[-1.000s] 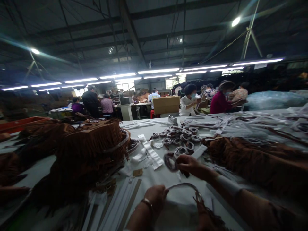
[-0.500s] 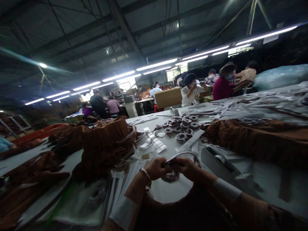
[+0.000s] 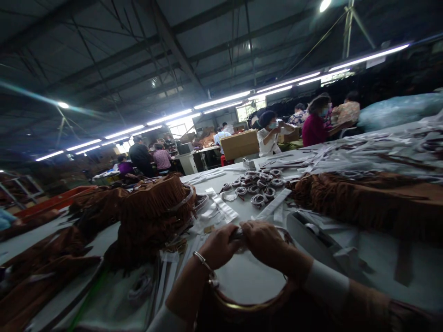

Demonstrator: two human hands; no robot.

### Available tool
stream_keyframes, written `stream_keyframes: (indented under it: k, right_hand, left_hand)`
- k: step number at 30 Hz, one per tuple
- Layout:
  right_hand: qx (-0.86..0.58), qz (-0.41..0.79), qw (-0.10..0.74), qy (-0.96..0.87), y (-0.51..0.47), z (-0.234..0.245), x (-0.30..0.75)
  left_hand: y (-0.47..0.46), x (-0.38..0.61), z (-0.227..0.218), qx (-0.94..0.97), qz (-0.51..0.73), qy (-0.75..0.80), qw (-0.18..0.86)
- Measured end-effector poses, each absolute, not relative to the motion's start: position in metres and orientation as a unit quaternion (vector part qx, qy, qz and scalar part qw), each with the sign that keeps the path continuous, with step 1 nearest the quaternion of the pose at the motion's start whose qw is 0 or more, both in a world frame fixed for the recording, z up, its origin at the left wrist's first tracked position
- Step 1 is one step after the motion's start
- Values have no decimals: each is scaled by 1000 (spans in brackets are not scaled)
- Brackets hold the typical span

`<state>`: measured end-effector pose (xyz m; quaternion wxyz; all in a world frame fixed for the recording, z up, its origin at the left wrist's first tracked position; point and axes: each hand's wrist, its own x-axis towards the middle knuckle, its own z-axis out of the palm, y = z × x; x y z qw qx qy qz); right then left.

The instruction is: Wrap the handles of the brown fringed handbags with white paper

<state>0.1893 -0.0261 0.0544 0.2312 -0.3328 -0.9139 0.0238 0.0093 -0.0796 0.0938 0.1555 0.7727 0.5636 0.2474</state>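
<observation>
Holding a thin, round loop of strap [image 3: 251, 307] with both hands above a pale table [image 3: 374, 260], on the near side of a pile of small coils [image 3: 258, 184]. Leaving the whole loop apart from the pile, and spreading it from the fingers back toward the body. Showing no clear long axis in it: looking about round, with a gold gleam on the near edge and with the far edge partly hidden under the hands.

Gripping that far edge with the left hand [image 3: 219, 244], on the near left of the pile, curling the fingers in against the thumb with hardly any gap. Bending the right hand [image 3: 266, 240] over from the other side, directly nearer the body than the pile, curling the fingers downward and apparently gripping the same edge; hiding the fingertips, so leaving the exact grip unclear. Bringing the two hands together at the fingers, around something grey and too blurred to name. Touching the loop with both, so having neither nearer to it, but having the right one nearer to the pile.

Having a white strip [image 3: 223, 206] just left of the pile, a brown fringed stack [image 3: 155, 203] farther left, another fringed heap [image 3: 367, 198] to the right, and a grey tool [image 3: 300, 233] on the near right.
</observation>
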Motion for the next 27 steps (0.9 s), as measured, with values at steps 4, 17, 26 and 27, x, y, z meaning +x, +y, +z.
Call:
stream_keyframes:
  k: [4,17,26,27]
  right_hand:
    - [-365,43,240,-898,-23,53,191]
    - [-442,81,268,-852,-19,53,189]
    - [-458,98,251,-847,-22,59,189]
    - [-459,101,245,-848,-23,60,189]
  left_hand:
    - [-78,-6,83,730,327,545,250]
    - [-79,10,102,765,265,580,96]
    - [-61,19,95,743,274,557,249]
    - [-62,21,92,739,275,568,236]
